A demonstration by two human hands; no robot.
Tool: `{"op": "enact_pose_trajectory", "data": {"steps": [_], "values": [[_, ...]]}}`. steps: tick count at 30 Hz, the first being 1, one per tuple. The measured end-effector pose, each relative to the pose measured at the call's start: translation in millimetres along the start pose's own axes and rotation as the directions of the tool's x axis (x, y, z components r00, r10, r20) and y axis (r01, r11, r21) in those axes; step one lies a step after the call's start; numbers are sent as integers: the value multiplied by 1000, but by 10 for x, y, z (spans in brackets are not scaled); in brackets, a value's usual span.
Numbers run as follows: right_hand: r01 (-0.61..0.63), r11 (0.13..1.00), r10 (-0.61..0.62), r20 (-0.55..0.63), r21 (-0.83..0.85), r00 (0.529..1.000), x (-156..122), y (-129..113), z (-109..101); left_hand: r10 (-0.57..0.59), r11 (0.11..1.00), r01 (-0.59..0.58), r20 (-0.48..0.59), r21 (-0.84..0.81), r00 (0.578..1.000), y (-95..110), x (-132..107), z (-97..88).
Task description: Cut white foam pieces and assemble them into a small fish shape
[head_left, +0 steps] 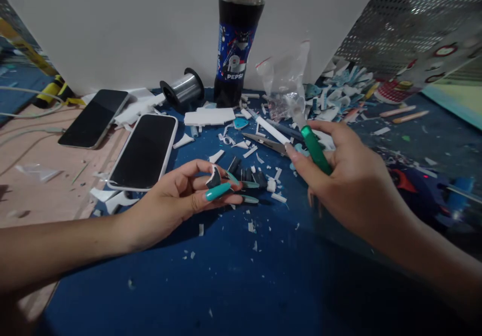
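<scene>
My left hand [181, 195], with long teal nails, is closed in a pinch on a small curved black-and-white piece [214, 177] above the blue table. In my right hand [346, 170] is a green-handled tool [315, 150], tilted up and away to the left; its pale tip blurs against the clear bag behind, so its kind cannot be told. Just beyond the right fingertips lie a pointed metal tool [265, 142] and a white stick [273, 129]. Several dark small parts [258, 177] and white scraps lie beside my left fingertips.
A Pepsi bottle [235, 49] stands against the pale panel, beside a spool [184, 89] and a clear zip bag [286, 82]. Two phones, one black [94, 119] and one white-edged [145, 150], lie left. Blue and white scraps [339, 92] are heaped at the back right.
</scene>
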State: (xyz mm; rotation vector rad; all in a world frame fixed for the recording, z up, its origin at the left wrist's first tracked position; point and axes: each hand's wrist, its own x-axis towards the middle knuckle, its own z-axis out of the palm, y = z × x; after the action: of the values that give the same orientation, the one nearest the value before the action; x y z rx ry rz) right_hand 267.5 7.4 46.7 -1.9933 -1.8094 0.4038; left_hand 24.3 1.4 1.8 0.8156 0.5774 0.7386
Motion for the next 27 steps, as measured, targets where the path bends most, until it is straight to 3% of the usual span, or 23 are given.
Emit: {"op": "enact_pose_trajectory", "data": {"steps": [5,12,17,24,27], "values": [[131,977,-144,69,169,987,-63,-18,50,27,999,-26,31,-33,999,-29,-14,-24],[288,914,-339,148,288,929,-163,-23,99,20,999,-15,85,-51,996,-29,-24,-31],[370,884,-426,165,285,890,-198,17,149,-31,996,38,89,-83,996,-27,-15,-19],[488,863,-504,138,132,853,-189,9,165,-55,991,69,119,-118,991,-40,-22,-25],[510,842,-537,180,176,824,-167,3,177,-53,988,68,108,-138,993,-30,-27,-27]]}}
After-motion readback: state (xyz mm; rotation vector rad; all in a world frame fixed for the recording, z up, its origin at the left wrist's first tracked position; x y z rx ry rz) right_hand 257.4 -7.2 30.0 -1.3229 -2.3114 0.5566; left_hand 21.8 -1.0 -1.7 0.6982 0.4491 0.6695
